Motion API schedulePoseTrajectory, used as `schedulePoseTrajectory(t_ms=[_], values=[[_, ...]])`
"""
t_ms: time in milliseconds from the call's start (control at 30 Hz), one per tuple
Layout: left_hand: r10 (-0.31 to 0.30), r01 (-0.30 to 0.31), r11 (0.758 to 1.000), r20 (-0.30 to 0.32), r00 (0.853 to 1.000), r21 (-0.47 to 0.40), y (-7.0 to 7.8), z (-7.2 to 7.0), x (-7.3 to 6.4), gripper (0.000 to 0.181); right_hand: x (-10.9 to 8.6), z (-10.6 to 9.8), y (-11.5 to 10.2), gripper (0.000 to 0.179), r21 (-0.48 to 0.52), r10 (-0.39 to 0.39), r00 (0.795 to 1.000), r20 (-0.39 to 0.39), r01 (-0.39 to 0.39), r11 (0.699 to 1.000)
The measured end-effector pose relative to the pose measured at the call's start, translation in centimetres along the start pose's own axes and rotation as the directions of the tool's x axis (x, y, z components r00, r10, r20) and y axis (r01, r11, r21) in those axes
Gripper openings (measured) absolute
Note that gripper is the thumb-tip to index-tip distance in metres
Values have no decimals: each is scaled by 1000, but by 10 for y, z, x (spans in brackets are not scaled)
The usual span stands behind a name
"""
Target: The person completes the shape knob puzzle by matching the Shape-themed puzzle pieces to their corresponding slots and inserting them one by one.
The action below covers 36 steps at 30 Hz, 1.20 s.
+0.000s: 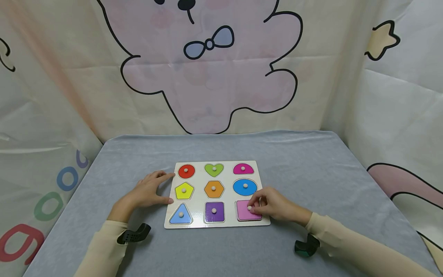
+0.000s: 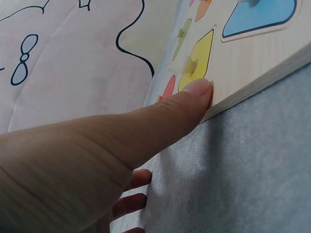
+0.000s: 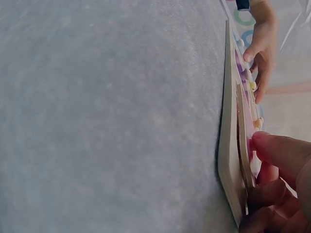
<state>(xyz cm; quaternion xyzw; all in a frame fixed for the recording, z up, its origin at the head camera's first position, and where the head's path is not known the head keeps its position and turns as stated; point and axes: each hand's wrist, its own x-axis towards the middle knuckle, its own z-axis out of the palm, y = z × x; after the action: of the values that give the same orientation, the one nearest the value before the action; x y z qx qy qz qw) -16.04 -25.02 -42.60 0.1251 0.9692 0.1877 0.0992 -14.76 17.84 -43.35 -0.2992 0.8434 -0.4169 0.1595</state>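
A white wooden shape puzzle board (image 1: pixel 198 211) lies on the table with knobbed pieces in three rows. At its near right corner my right hand (image 1: pixel 277 206) pinches the small knob of the pink square piece (image 1: pixel 243 215) between thumb and fingers. In the right wrist view the thick edge of this piece (image 3: pixel 241 116) shows above the board's surface. My left hand (image 1: pixel 145 192) rests at the board's left edge, fingers spread, with the thumb (image 2: pixel 194 92) pressing on the rim beside the yellow pentagon (image 1: pixel 184 191). Below that pentagon is a blue triangle (image 1: pixel 181 215).
A purple square (image 1: pixel 214 217) sits left of the pink piece and a blue oval (image 1: pixel 240 188) above it. Red circle, green heart, magenta half circle and orange hexagon fill other places. Grey cloth (image 1: pixel 214 254) covers the table; printed curtains (image 1: pixel 207 84) hang behind and beside it.
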Motion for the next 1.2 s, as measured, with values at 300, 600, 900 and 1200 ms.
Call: schedulePoseTrajectory(t_ms=[300, 600, 900, 1200], values=[[-7, 7, 1000, 4, 1000, 0, 0, 0, 0, 92, -1, 2, 2, 7, 2, -6, 1000, 4, 6, 1000], [-11, 11, 1000, 1, 1000, -4, 0, 1, 0, 92, 0, 5, 4, 7, 0, -12, 1000, -5, 12, 1000], [-6, 6, 1000, -4, 1000, -3, -1, 1, 1, 92, 0, 5, 3, 9, -23, 9, 1000, 0, -9, 1000], [-1, 1, 1000, 4, 1000, -3, -1, 0, 0, 92, 0, 4, 4, 13, 1, 23, 999, 25, -23, 1000]])
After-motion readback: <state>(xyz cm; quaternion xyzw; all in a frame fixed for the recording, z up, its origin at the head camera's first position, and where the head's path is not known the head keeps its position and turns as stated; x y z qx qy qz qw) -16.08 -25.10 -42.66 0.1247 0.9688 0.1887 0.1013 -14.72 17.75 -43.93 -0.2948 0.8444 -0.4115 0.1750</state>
